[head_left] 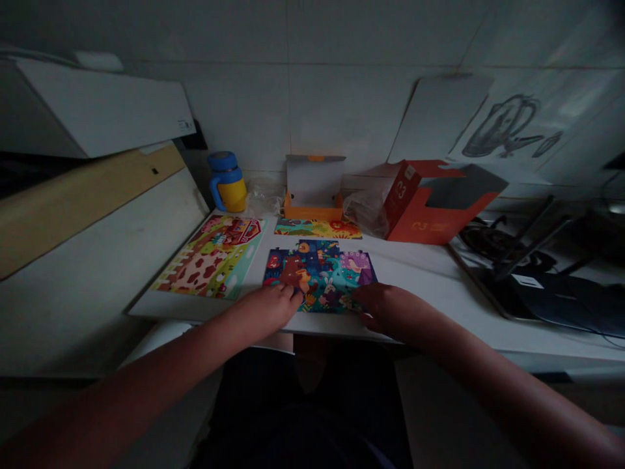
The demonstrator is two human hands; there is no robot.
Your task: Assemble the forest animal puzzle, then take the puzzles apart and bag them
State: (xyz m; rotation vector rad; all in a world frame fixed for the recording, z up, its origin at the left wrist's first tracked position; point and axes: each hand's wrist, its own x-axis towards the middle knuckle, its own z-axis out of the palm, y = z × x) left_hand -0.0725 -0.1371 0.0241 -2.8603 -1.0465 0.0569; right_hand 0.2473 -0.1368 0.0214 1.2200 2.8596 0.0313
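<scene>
My left grip (266, 309) and right grip (385, 311) lie open, holding nothing I can see, at the near edge of the middle puzzle (319, 277), one of three puzzles on the white counter (430, 277).

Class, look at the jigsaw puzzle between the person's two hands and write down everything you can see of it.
The partly assembled jigsaw puzzle lies flat on a white table top, its pieces looking like printed card. Its picture is deep blue, teal and purple, with a white cartoon rabbit near the bottom. Its top edge is notched and uneven. The person's left hand reaches its lower left edge, and the right hand is at its lower right corner. A farm-scene puzzle lies to its left.
</scene>
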